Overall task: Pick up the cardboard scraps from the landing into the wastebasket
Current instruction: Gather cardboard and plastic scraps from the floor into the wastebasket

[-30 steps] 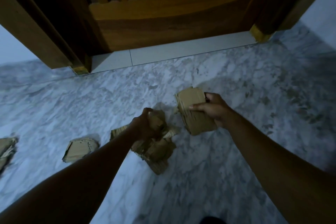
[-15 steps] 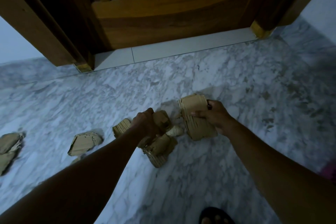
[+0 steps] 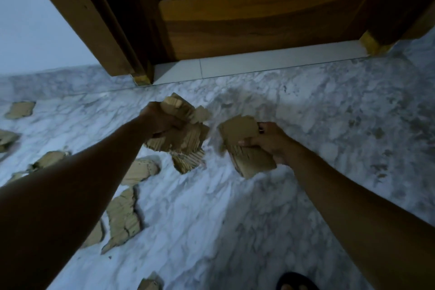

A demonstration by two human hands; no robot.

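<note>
— What's in front of the hands?

— A wooden door (image 3: pixel 259 19) in its frame, shut, beyond both hands. Under them runs a grey marble floor (image 3: pixel 329 136), the landing.

— And the cardboard?

— Scraps all over. The left hand (image 3: pixel 162 122) clutches a bundle of torn pieces (image 3: pixel 183 134), fingers curled round it, lifted off the floor. The right hand (image 3: pixel 270 141) grips a flatter stack (image 3: pixel 244 148), thumb on top, just right of the bundle and apart from it.

— Any still on the floor?

— Several. A big scrap (image 3: pixel 122 216) lies under the left forearm, another (image 3: pixel 141 169) just below the left hand, more out to the left, one (image 3: pixel 20 109) near the wall. A small bit (image 3: pixel 149 283) sits down near the person.

— Anything else?

— The toes of a dark sandal (image 3: pixel 296 282), below the right forearm.

— The wastebasket?

— I can't see it from here.
</note>
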